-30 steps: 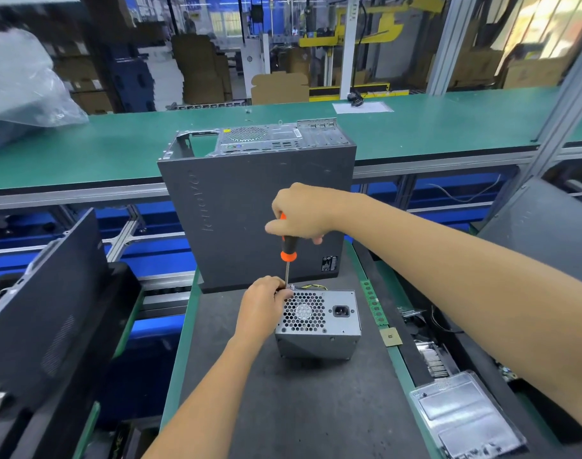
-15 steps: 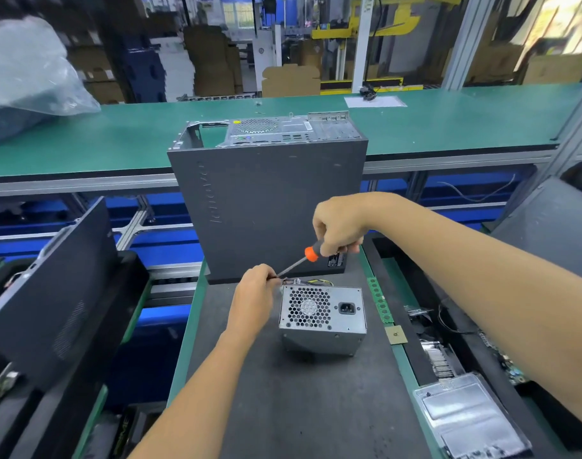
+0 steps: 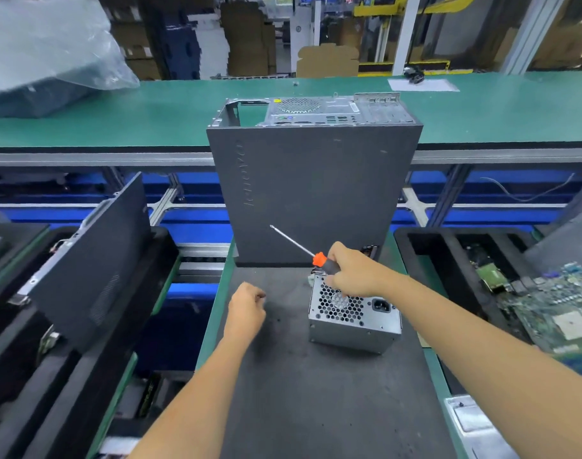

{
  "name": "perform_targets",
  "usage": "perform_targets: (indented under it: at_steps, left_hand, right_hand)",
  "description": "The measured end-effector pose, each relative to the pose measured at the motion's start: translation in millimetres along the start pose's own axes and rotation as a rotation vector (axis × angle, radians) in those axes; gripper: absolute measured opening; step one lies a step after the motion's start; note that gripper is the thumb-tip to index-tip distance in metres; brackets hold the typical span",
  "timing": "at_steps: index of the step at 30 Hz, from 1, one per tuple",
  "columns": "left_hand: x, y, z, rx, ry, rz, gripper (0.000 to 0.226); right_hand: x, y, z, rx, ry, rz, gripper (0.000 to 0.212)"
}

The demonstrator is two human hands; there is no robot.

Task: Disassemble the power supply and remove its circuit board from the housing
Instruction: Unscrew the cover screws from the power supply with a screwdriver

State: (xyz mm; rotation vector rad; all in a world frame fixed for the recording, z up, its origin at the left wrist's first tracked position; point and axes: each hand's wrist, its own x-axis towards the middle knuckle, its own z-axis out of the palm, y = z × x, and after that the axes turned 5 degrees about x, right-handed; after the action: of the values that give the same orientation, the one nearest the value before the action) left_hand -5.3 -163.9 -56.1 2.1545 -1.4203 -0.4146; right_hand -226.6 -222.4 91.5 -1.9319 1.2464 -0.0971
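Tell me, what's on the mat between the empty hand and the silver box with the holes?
Nothing. In the head view, only bare dark mat lies between the left hand and the power supply. They are apart, not touching.

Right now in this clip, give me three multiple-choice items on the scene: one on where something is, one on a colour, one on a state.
1. Where does the power supply sit?
A. on the dark mat in front of the upright computer case
B. on the green conveyor
C. inside the computer case

2. What colour is the collar of the screwdriver?
A. blue
B. orange
C. yellow

3. What is the left hand doing?
A. gripping the screwdriver
B. pressing on the power supply
C. curled loosely over the mat, apart from the power supply

Answers:
1. A, the silver box rests on the mat, with the computer case standing behind it.
2. B, an orange band joins the black handle to the shaft.
3. C, bare mat shows between the left hand and the box, while the right hand holds the screwdriver.
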Motion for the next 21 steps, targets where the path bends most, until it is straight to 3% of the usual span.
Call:
perform_targets:
  at_steps: [8, 17, 19, 21]
  left_hand:
    - [5, -11, 11, 0.268, -0.174, 0.121, 0.014]
    - [11, -1, 11, 0.174, -0.261, -0.006, 0.020]
    - [11, 15, 6, 0.118, -0.194, 0.024, 0.021]
    - [10, 42, -7, -0.064, -0.029, 0.072, 0.024]
  right_hand:
    - [7, -4, 10, -0.099, -0.050, 0.005, 0.016]
    - [6, -8, 4, -0.088, -0.079, 0.033, 0.019]
    - [1, -7, -7, -0.092, -0.033, 0.016, 0.022]
    - [-6, -8, -26, -0.110, 0.041, 0.009, 0.023]
